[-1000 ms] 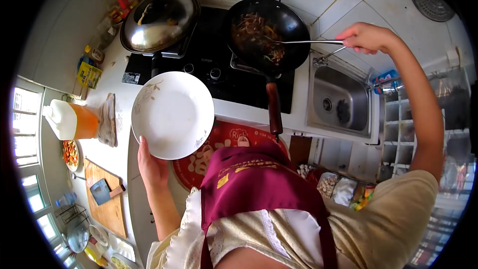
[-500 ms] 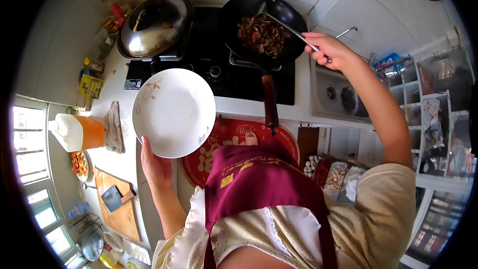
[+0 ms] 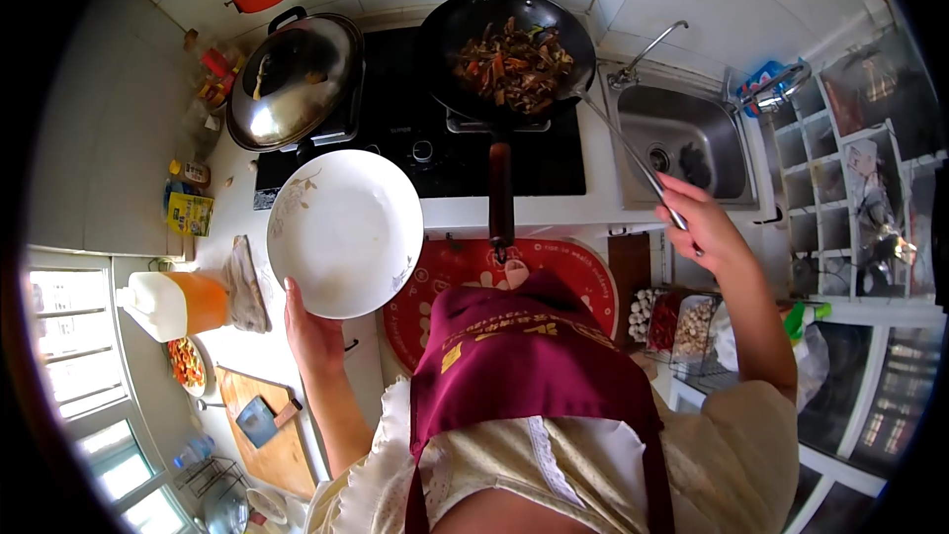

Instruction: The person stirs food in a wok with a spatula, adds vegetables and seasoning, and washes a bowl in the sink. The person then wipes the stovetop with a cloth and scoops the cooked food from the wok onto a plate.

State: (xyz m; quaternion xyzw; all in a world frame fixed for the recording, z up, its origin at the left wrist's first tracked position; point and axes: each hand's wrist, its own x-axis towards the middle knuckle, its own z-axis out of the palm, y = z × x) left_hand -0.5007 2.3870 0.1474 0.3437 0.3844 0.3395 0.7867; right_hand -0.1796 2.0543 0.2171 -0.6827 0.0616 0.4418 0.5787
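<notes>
My left hand grips the lower edge of a white plate with a faint floral pattern; the plate is bare. My right hand is closed round the handle of a long metal spatula, whose head rests at the right side of a black wok. Browned, sliced food lies in the wok, which stands on the right part of the black stove. The wok's dark red handle points toward me.
A lidded pan stands on the stove's left side. Right of the stove is a sink with a tap. On the left counter are an orange-filled jug, a cloth, a plate of chopped food and a cleaver on a board.
My right hand has moved down and toward me, and the spatula's head has gone from the wok's far side to its right side. The food now sits gathered differently. The camera view has shifted.
</notes>
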